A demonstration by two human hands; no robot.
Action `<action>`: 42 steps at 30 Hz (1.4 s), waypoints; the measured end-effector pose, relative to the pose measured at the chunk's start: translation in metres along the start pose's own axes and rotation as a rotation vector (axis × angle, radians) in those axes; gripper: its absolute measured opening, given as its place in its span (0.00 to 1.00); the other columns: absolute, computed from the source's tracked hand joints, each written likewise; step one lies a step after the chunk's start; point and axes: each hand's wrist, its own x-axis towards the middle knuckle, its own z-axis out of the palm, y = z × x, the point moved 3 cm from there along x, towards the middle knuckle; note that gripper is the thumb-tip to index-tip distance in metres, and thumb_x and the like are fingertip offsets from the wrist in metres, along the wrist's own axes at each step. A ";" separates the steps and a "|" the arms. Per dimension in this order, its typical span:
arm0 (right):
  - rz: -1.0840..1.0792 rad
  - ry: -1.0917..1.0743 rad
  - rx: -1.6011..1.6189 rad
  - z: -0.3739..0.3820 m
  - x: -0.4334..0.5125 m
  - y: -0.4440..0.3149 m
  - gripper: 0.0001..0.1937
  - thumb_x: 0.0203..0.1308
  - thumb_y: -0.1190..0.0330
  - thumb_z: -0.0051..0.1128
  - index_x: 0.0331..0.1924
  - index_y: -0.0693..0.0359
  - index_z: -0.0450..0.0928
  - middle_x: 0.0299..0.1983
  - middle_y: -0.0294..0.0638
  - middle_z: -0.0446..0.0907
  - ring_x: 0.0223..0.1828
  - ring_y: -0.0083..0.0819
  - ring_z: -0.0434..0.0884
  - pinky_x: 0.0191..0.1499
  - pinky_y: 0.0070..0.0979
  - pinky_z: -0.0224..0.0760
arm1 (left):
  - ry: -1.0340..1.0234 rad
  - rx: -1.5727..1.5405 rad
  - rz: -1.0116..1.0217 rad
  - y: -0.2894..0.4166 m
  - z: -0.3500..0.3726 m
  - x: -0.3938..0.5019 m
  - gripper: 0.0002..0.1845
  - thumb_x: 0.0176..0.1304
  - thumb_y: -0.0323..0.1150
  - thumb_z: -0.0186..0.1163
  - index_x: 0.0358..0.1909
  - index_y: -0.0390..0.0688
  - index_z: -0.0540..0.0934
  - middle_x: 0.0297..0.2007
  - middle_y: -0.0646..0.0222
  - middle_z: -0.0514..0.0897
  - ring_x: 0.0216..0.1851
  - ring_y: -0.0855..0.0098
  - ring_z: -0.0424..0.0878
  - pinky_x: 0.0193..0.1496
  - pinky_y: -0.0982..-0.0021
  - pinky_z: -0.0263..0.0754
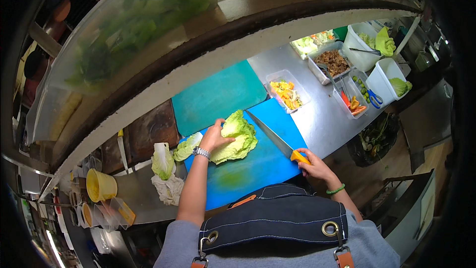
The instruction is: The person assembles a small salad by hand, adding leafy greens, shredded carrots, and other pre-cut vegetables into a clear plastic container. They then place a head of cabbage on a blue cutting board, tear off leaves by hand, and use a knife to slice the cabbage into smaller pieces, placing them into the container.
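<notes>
Several napa cabbage leaves lie bunched on a blue cutting board. My left hand grips them at their left side, thumb on top; some of its fingers are hidden behind the leaves. In my right hand is the yellow handle of a chef's knife. Its long blade slants up and left over the board, apart from the leaves. Left of my left hand, another cabbage leaf rests across the board's edge. A further leaf lies beside a crumpled pale cloth.
A green cutting board adjoins the blue one. A tub of cut vegetables stands at the right, near a meat container and white bins. Another knife lies left. A shelf edge crosses above the counter.
</notes>
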 end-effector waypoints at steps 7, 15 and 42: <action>0.058 -0.030 0.109 -0.001 -0.004 0.003 0.23 0.66 0.73 0.52 0.64 0.53 0.62 0.38 0.39 0.80 0.28 0.22 0.82 0.28 0.19 0.75 | 0.246 0.045 0.247 0.024 0.014 -0.019 0.28 0.46 0.29 0.72 0.53 0.40 0.77 0.54 0.62 0.80 0.50 0.53 0.79 0.50 0.57 0.76; 0.064 0.033 -0.344 0.002 -0.005 -0.024 0.21 0.66 0.70 0.51 0.62 0.56 0.61 0.38 0.53 0.82 0.31 0.42 0.85 0.32 0.36 0.78 | 0.374 0.585 0.279 0.062 0.073 -0.061 0.29 0.65 0.34 0.54 0.69 0.44 0.69 0.73 0.66 0.65 0.68 0.59 0.67 0.62 0.41 0.63; -0.378 0.180 -0.970 0.032 -0.043 -0.042 0.32 0.67 0.67 0.54 0.74 0.34 0.59 0.26 0.47 0.75 0.22 0.48 0.80 0.26 0.43 0.76 | 0.446 0.460 0.237 0.069 0.112 -0.078 0.29 0.67 0.50 0.54 0.63 0.41 0.74 0.67 0.63 0.71 0.74 0.62 0.58 0.76 0.45 0.41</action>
